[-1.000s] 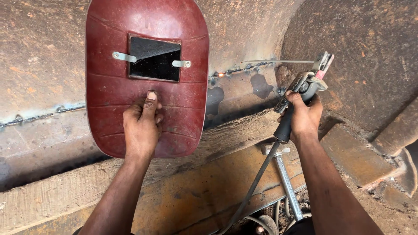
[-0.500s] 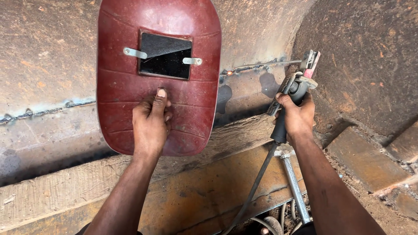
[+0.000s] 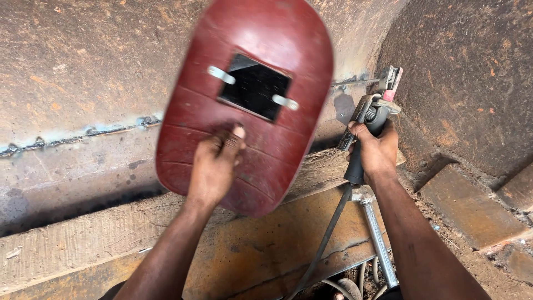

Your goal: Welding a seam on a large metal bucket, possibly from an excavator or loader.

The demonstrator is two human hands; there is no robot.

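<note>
Left hand (image 3: pixel 214 166) grips a dark red welding shield (image 3: pixel 250 94) from behind, fingers wrapped on its handle, thumb up against the panel. The shield is tilted, top leaning to the right, held up in front of the rusty steel wall (image 3: pixel 78 66). Its dark rectangular window (image 3: pixel 254 87) has a small metal clip on either side.

Right hand (image 3: pixel 375 150) is closed around the black handle of an electrode holder (image 3: pixel 372 119), just right of the shield, not touching it. A thin welding rod (image 3: pixel 355 81) runs left from the holder's clamp toward the wall. A cable (image 3: pixel 325 241) drops from the handle's lower end.

A rough weld seam (image 3: pixel 83 134) crosses the wall at left. Below the hands lie a wooden plank (image 3: pixel 66 250) and an orange-rusted steel plate (image 3: pixel 266 250). A grey metal pipe (image 3: pixel 378 239) stands under the right wrist.
</note>
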